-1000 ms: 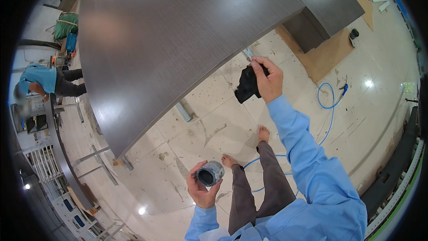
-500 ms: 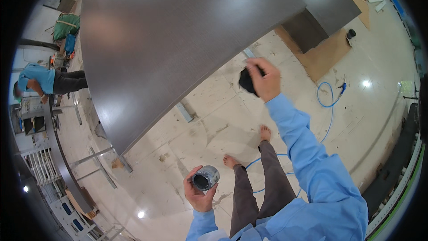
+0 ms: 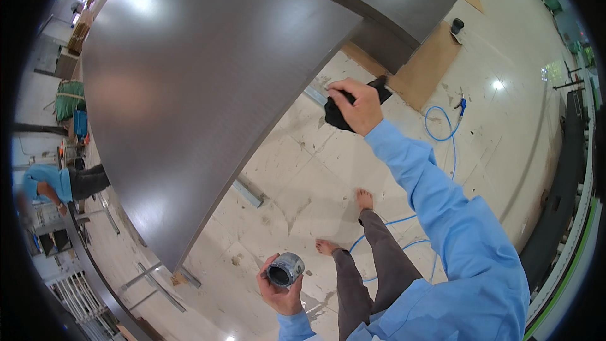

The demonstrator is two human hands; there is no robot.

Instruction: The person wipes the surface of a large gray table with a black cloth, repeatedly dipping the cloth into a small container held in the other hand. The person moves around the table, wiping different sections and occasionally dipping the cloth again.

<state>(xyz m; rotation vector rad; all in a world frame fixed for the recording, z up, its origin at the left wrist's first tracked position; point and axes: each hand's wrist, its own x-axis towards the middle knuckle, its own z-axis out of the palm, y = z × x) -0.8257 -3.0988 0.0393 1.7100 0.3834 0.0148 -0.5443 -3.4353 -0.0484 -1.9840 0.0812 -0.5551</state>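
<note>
Grey metal tin [image 3: 285,269], round and open-topped with dark contents, sits low in the head view, nearest you, with your left hand [image 3: 279,289] clamped round its side. Keep it level so nothing spills, and keep it off to the side, clear of the panel.

Your bare feet [image 3: 344,224] stand on the pale stained floor [image 3: 297,170], and a blue hose [image 3: 442,132] loops beside and behind them. Watch your footing, my guess is a snag there would jerk the wiping arm.

Further out, your right hand [image 3: 358,105] is closed on a bunched black cloth [image 3: 341,113], arm stretched, cloth just off the near edge of the big dark grey panel [image 3: 189,88]. I can't tell if the cloth touches the edge. Judgement: wipe along the edge in even passes, keep the wad tight so no loose end drags, and don't lean weight on the panel, since its supports are mostly hidden.

Far left, another person in a blue top [image 3: 53,183] bends over; keep clear. Brown board [image 3: 426,69] lies on the floor beyond the panel.
</note>
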